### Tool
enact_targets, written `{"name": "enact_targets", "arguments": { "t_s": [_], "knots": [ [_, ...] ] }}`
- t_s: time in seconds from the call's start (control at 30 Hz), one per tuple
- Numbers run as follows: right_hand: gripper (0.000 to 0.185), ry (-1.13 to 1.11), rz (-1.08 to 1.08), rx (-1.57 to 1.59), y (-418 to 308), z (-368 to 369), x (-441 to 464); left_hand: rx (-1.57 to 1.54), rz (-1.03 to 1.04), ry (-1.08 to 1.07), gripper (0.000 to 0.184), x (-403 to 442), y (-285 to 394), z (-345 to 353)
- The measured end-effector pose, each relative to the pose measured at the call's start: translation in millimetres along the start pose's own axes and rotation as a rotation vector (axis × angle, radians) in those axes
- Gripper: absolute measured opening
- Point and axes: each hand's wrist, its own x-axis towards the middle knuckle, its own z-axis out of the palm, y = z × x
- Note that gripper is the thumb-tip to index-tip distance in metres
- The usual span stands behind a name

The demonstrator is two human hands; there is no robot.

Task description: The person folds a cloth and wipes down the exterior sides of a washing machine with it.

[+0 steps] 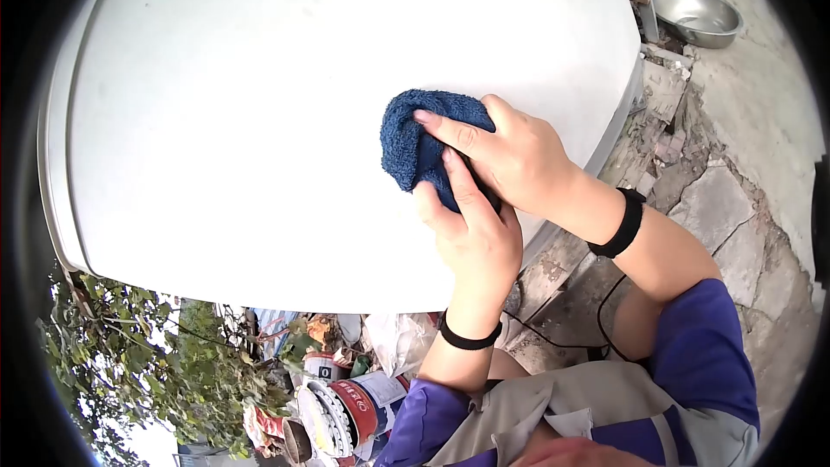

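Observation:
A bunched dark blue cloth (pixel 402 143) lies against a large smooth white surface (pixel 259 121). My left hand (pixel 475 229) grips the cloth from its lower side, one finger stretched up over it. From the right, my right hand (pixel 523 156) holds the same cloth, with a digit pressed on its top fold. The two hands touch each other at the cloth's lower right. Each wrist wears a black band. Parts of the fingers are hidden behind the cloth.
A metal basin (pixel 696 17) stands on the ground at the upper right. Cracked paving and rubble (pixel 718 207) run along the right. Below the white surface are leafy plants (pixel 147 363), paint buckets (pixel 354 411), a clear plastic bag (pixel 402 337) and a black cable (pixel 553 345).

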Motion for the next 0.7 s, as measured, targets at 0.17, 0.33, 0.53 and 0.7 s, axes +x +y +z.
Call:
{"name": "enact_targets", "arguments": {
  "t_s": [0.17, 0.33, 0.53, 0.7],
  "knots": [
    [0.063, -0.195, 0.279, -0.476, 84, -21, -82, -0.131, 0.127, -0.428, 0.055, -19, 42, 66],
    [0.063, -0.472, 0.78, -0.238, 122, -59, -135, -0.379, 0.129, -0.673, 0.04, -52, 65, 117],
    [0.058, -0.095, 0.237, 0.219, 33, -56, -59, -0.409, 0.03, -0.18, 0.065, -13, 29, -13],
    [0.072, -0.159, -0.273, 0.373, -37, -12, 30, 0.145, -0.062, 0.478, 0.055, 3, -14, -63]
  ]
}}
